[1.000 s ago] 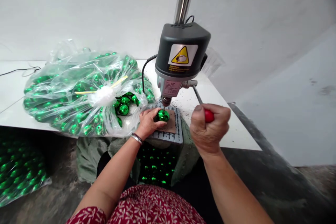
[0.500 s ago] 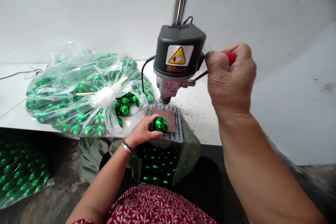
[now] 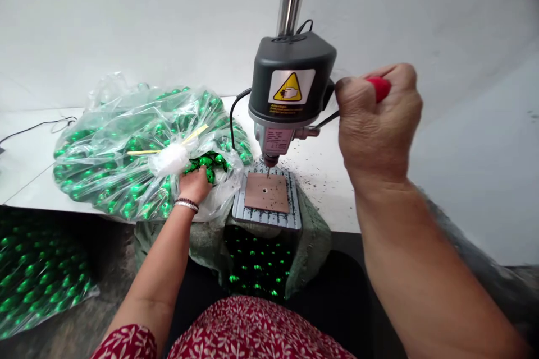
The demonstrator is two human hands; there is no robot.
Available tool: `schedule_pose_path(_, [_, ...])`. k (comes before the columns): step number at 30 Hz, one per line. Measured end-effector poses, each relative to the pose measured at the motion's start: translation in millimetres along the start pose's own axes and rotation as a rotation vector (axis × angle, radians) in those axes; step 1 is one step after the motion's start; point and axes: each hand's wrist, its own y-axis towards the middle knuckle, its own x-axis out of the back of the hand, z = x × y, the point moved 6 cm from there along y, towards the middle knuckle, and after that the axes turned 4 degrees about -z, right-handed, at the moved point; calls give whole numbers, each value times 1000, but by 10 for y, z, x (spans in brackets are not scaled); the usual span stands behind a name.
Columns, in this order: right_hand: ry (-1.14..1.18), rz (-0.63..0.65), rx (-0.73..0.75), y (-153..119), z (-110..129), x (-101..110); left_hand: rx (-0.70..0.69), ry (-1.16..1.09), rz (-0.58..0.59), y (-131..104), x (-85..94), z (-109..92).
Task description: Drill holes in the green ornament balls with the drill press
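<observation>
My right hand (image 3: 377, 120) is wrapped round the red-tipped feed lever (image 3: 381, 90) of a small drill press (image 3: 292, 81). Its thin bit (image 3: 268, 171) points down, above a brown board (image 3: 266, 193) with a small hole, which lies on the grooved metal base (image 3: 265, 217). My left hand (image 3: 196, 184) reaches into the torn opening of a clear plastic bag (image 3: 172, 160) full of shiny green ball ornaments. It is at one green ball (image 3: 209, 175); its fingertips are hidden among the balls, so I cannot see whether they grip one.
Below the base hangs an open green sack (image 3: 311, 241) with green balls inside. A second bag of green balls (image 3: 40, 275) sits low at the left. Dark shavings (image 3: 311, 179) litter the white table (image 3: 332, 210). A black cable (image 3: 233, 115) curves beside the drill.
My left hand has left the drill base, where it held a green ball, and moved left into the bag. That ball is gone from the board. My right hand stays on the lever.
</observation>
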Motion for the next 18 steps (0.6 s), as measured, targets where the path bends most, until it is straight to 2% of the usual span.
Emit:
schedule_pose_path(3, [-11, 1, -22, -3, -31, -13, -56, -82, 20, -2, -93, -52])
schedule_pose_path(6, [4, -14, -18, -6, -22, -18, -80, -261, 12, 7, -149, -74])
schedule_pose_path(8, [31, -13, -15, -10, -10, -21, -97, -418, -77, 7, -93, -76])
schedule_pose_path(11, [39, -11, -29, -12, 16, -17, -89, -721, -274, -72, 90, -38])
schedule_pose_path(12, [32, -14, -40, -10, 26, -13, -80, -849, -299, -120, 135, -30])
schedule_pose_path(14, [20, -12, -65, -5, 44, -12, -78, -1134, -256, -231, 170, -63])
schedule_pose_path(16, [15, -7, -77, 0, 57, -15, -95, -1353, -117, -345, 146, -169])
schedule_pose_path(18, [20, -3, -66, 3, 62, -19, -141, -1407, 42, -450, 93, -325])
